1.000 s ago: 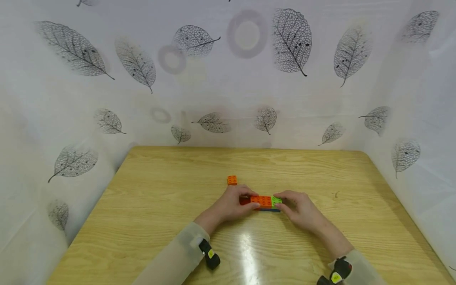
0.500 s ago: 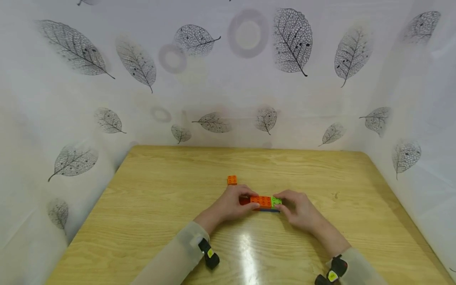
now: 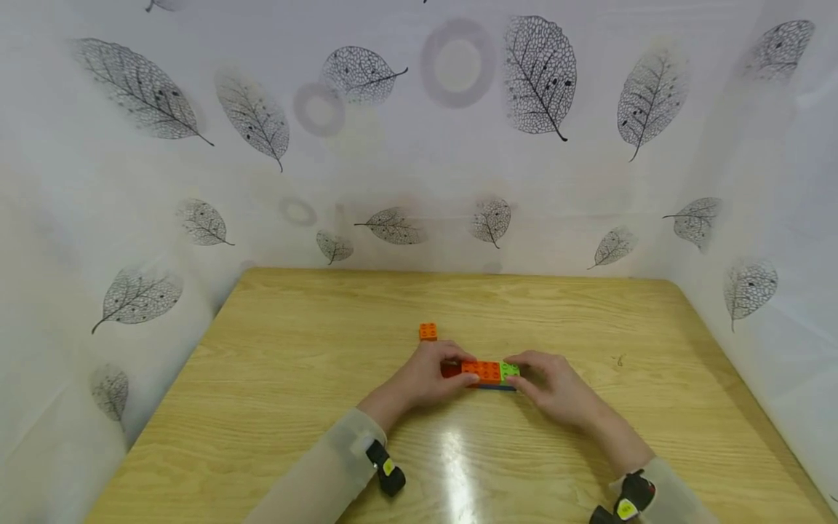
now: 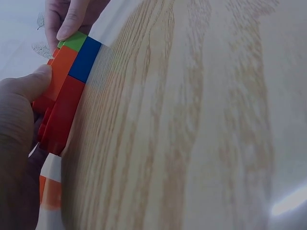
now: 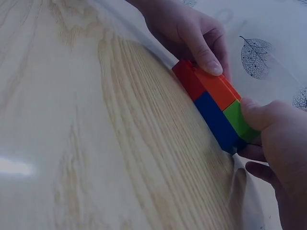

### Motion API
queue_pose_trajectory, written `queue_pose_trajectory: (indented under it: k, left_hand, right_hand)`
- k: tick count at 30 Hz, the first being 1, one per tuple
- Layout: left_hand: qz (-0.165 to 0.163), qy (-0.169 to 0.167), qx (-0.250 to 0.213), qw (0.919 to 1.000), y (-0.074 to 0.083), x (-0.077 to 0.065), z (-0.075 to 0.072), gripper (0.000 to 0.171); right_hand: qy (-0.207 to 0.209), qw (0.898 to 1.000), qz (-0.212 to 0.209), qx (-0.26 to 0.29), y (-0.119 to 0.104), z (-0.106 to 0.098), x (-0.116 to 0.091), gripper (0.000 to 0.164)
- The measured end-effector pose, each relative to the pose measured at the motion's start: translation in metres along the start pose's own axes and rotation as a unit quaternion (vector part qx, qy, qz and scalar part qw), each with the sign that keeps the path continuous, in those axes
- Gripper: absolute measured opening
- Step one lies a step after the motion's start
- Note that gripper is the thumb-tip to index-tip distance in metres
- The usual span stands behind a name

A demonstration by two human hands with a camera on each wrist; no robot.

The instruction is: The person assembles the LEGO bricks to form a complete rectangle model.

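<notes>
Two rows of toy building bricks sit stacked on the table near its middle. Along the bottom, a red brick (image 4: pixel 68 112) lies end to end with a blue brick (image 5: pixel 214 123). On top of them are a long orange brick (image 3: pixel 481 372) and a short green brick (image 3: pixel 510 372). My left hand (image 3: pixel 432 372) pinches the orange brick between thumb and fingers, from the left. From the other side, my right hand (image 3: pixel 556 387) pinches the green brick at the right end. Part of the red brick's top shows uncovered under the left hand.
A loose small orange brick (image 3: pixel 428 332) stands just beyond my left hand. The wooden table (image 3: pixel 314 313) has rounded far corners. White cloth (image 3: pixel 419 167) printed with leaves hangs behind it and at both sides. Each sleeve carries a black wrist camera (image 3: pixel 386 469).
Both hands keep the same grip on the bricks, and the stack stays in place. My right wrist shifts very slightly; the view moves a little.
</notes>
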State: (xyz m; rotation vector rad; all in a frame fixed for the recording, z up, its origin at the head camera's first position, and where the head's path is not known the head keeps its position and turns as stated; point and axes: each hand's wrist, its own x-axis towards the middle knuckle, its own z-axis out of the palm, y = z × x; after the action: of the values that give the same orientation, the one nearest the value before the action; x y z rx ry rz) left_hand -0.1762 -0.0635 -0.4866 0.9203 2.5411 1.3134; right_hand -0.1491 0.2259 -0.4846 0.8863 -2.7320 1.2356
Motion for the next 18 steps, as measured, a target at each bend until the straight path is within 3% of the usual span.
queue_pose_trajectory:
  k: [18]
  left_hand:
    - [0.003,0.0,-0.002,1.0,0.0044,-0.0009,-0.002,0.032]
  right_hand:
    - [-0.015,1.0,0.018,0.014,-0.0026,-0.0006,0.0026,0.036]
